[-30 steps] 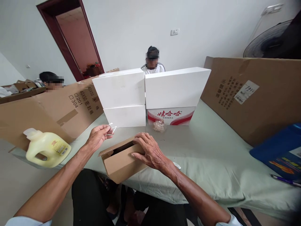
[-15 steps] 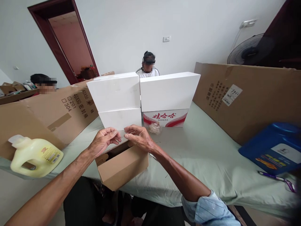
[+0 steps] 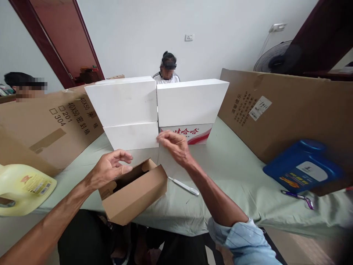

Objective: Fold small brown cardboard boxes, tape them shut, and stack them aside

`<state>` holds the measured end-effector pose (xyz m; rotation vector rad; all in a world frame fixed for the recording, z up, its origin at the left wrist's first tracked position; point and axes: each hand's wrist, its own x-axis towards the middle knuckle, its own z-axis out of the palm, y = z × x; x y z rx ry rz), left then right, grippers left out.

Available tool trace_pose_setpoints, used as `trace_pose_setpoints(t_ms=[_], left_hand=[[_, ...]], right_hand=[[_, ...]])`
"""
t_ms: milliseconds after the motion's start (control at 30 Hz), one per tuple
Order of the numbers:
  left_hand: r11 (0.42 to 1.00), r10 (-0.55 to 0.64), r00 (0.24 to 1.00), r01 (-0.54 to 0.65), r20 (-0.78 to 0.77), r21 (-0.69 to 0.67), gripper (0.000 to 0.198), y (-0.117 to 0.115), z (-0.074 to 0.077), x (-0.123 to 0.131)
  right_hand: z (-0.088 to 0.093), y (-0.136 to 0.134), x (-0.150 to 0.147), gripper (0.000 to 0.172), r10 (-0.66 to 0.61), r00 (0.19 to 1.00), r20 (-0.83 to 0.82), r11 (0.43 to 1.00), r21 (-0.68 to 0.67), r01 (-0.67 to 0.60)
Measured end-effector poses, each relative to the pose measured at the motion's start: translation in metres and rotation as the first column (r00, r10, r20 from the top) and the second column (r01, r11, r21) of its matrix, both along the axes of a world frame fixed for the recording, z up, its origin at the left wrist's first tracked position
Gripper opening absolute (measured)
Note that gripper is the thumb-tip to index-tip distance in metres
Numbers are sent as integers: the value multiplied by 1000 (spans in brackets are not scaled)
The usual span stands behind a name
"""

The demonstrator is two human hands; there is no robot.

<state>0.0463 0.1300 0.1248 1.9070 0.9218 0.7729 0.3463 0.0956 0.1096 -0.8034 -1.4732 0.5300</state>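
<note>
An open brown cardboard box (image 3: 135, 197) sits tilted at the table's front edge, its inside dark. My left hand (image 3: 111, 167) hovers over the box's left rim, thumb and fingers apart, holding nothing. Farther forward and to the right, my right hand (image 3: 176, 146) is in the air before the stacked boxes, fingertips drawn together. Whatever may be between those fingertips is too small or hidden to make out. On the cloth right of the cardboard box lies a slim white tool (image 3: 185, 186), like a craft knife, which neither hand touches.
White boxes (image 3: 124, 105) stand stacked ahead, one with red lettering (image 3: 200, 136). Large cartons flank the table left (image 3: 41, 125) and right (image 3: 286, 106). A yellow jug (image 3: 30, 187), a blue bottle (image 3: 303, 165) and a purple pen (image 3: 296, 195) lie nearby. A person (image 3: 168, 71) sits opposite.
My hands have moved apart: the right went up and forward, the left stayed over the box. The white tool came into fuller view. The clear plastic by the stack is now hidden. The view shifted.
</note>
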Motion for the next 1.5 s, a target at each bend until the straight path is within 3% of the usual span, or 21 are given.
trace_pose_setpoints(t_ms=[67, 133, 167, 233, 367, 433, 533, 600, 700, 800, 933, 1167, 1333, 1433, 1500], left_hand=[[982, 35, 988, -6, -152, 189, 44, -3, -4, -14], [941, 44, 967, 45, -252, 336, 34, -7, -10, -29], [915, 37, 961, 78, -274, 397, 29, -9, -14, -35], [846, 21, 962, 129, -274, 518, 24, -15, -22, -47], [684, 57, 979, 104, -196, 722, 28, -26, -33, -60], [645, 85, 984, 65, -157, 762, 30, -31, -38, -64], [633, 96, 984, 57, -151, 772, 28, -35, -46, -70], [625, 114, 979, 60, -167, 778, 29, -36, -51, -73], [618, 147, 975, 43, -168, 785, 33, -38, -58, -77], [641, 148, 977, 24, -155, 767, 34, -41, -62, -79], [680, 141, 981, 2, -133, 733, 30, -46, -65, -80], [703, 215, 971, -84, -99, 706, 25, -49, -73, -85], [717, 295, 951, -159, -89, 679, 22, -51, -69, -80], [731, 359, 926, -201, -117, 652, 26, -53, -70, -78], [722, 368, 913, -159, -178, 673, 40, -53, -75, -82]], right_hand=[[1, 8, 31, 17, -308, 935, 174, 951, 93, 296], [-6, 21, 61, 19, -570, 715, 405, 818, 193, 543], [-13, 29, 74, 21, -630, 592, 502, 758, 232, 610], [-33, 46, 95, 22, -644, 431, 632, 701, 264, 662], [-86, 75, 111, 24, -537, 337, 773, 734, 232, 638], [-112, 83, 111, 24, -469, 296, 832, 759, 208, 617], [-144, 87, 107, 15, -379, 242, 893, 781, 169, 601], [-158, 87, 105, 11, -327, 214, 920, 792, 143, 594], [-167, 84, 105, 18, -261, 187, 947, 805, 106, 584], [-166, 82, 106, 28, -216, 175, 961, 810, 76, 582], [-162, 78, 108, 29, -181, 175, 968, 810, 45, 585], [-155, 84, 114, 32, -182, 205, 962, 762, 6, 648], [-152, 92, 119, 34, -222, 254, 941, 733, -11, 680], [-154, 97, 120, 36, -241, 288, 927, 741, -16, 672], [-155, 99, 119, 35, -240, 314, 919, 756, -26, 654]])
